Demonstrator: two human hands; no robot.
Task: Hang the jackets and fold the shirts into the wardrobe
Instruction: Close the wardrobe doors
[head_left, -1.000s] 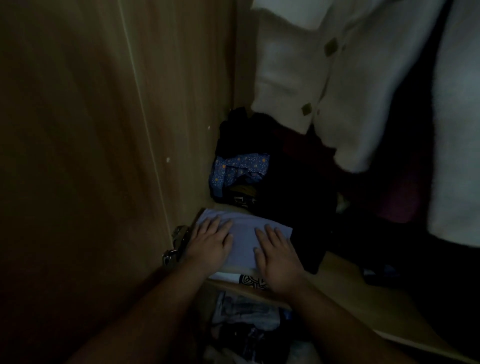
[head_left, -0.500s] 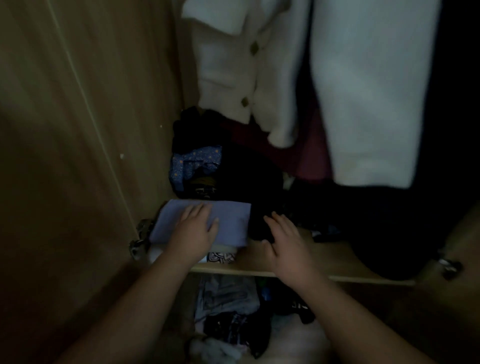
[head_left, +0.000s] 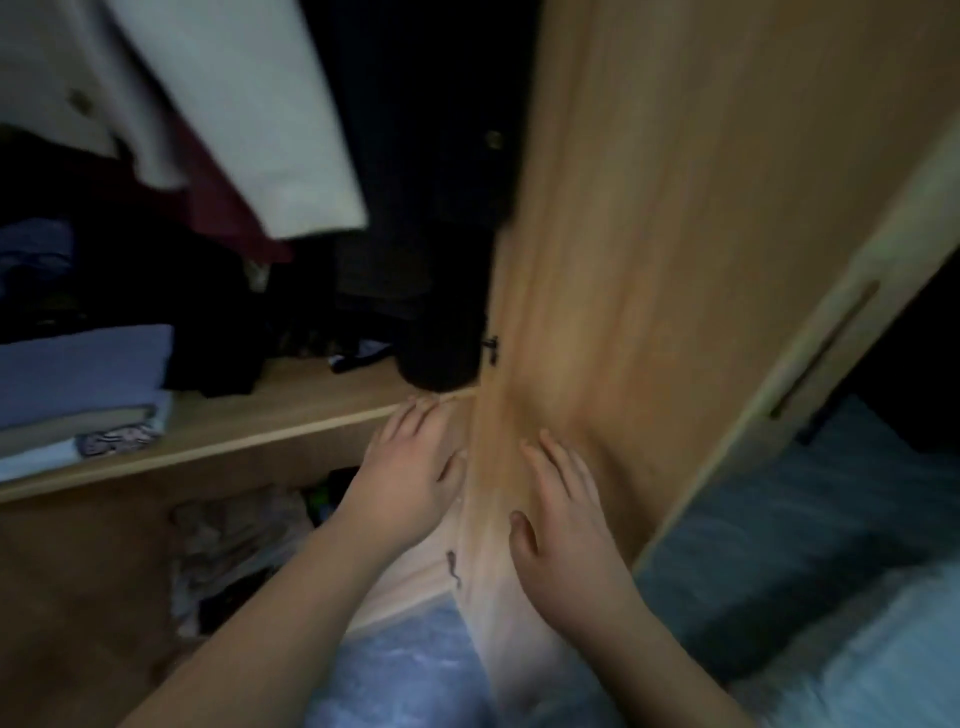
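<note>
hands (head_left: 483, 499) astride wardrobe door (head_left: 649, 260) edge

Folded shirt stack (head_left: 78, 395) cut off by the left edge, lowest layers too dim to count. White jacket (head_left: 249, 104) cropped at the top, hanger out of sight. Dark garments (head_left: 431, 249) behind it lost in shadow, shapes unreadable. Clutter under the shelf (head_left: 234, 545) blurred, impossible to identify. Wardrobe door (head_left: 675, 234) smeared with motion blur, top cropped. Both forearms cut by the bottom edge.
</note>
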